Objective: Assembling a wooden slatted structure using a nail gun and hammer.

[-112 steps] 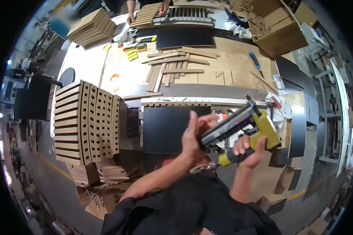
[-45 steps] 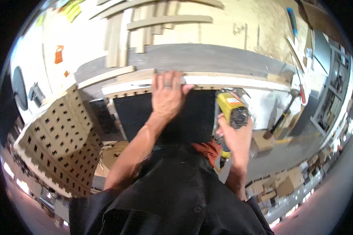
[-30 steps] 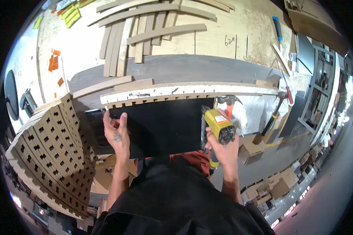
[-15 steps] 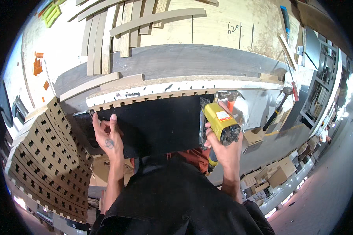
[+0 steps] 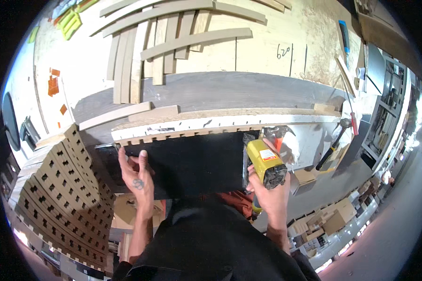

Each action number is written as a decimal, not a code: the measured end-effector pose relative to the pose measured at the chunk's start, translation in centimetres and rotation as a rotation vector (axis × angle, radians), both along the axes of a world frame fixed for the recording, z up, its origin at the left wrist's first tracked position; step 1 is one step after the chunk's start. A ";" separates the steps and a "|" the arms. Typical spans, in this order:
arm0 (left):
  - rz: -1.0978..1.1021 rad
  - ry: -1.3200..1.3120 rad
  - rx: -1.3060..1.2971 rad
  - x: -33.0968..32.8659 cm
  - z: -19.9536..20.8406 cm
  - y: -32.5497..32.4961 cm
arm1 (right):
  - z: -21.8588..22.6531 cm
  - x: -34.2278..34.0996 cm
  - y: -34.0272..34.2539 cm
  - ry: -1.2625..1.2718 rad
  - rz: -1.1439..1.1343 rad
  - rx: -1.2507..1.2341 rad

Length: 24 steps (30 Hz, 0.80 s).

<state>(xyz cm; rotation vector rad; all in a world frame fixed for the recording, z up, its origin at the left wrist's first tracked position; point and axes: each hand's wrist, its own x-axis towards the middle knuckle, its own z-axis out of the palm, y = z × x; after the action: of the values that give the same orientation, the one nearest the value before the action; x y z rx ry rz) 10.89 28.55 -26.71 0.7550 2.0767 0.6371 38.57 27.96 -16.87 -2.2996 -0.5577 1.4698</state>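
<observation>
Half-curled left hand [image 5: 138, 178] has moved to left end of black rectangular panel [image 5: 197, 164], likely bracing it; right hand [image 5: 271, 191] grips yellow-and-black nail gun [image 5: 262, 153]

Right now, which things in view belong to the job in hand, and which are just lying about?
Seemingly in use:
- yellow power tool, gripped by the right hand
- black panel, left hand near its left end
- notched wooden strip along the panel's far edge

Apparently lying about:
- hammer
- red-handled screwdriver
- orange scraps
- blue-handled tool
</observation>
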 end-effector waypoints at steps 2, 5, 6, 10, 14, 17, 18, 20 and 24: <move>0.003 -0.031 0.012 0.0 0.1 -0.2 | 0.7 -0.4 0.1 0.127 -0.144 0.037; 0.043 -0.078 0.037 -0.3 0.1 0.0 | 0.5 -1.1 -0.7 0.084 -0.028 0.139; 0.043 -0.069 0.049 -0.5 -0.1 0.0 | 0.4 -1.4 -0.7 0.069 0.013 0.134; 0.036 -0.063 0.043 -0.7 -0.1 -0.2 | -0.5 -1.9 -0.8 0.095 -0.004 0.155; 0.030 -0.071 0.035 -0.4 0.1 0.2 | -0.5 -2.1 -0.1 0.112 -0.032 0.143; 0.039 -0.080 0.029 -0.3 0.4 0.3 | -0.1 -2.3 0.3 0.112 -0.042 0.087; 0.044 -0.082 0.024 -0.3 0.4 0.3 | 0.0 -2.4 0.4 0.116 -0.047 0.068; 0.046 -0.088 0.028 -0.5 0.2 0.0 | 0.0 -2.6 0.3 0.120 -0.049 0.048; 0.024 -0.040 0.021 -0.7 -0.1 0.1 | -0.5 -3.0 0.4 0.043 0.005 0.075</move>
<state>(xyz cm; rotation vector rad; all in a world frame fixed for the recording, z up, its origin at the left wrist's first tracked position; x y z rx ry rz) 10.22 28.63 -26.78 0.7243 2.0480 0.6825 35.59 28.36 -17.34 -2.2060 -0.5967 1.4713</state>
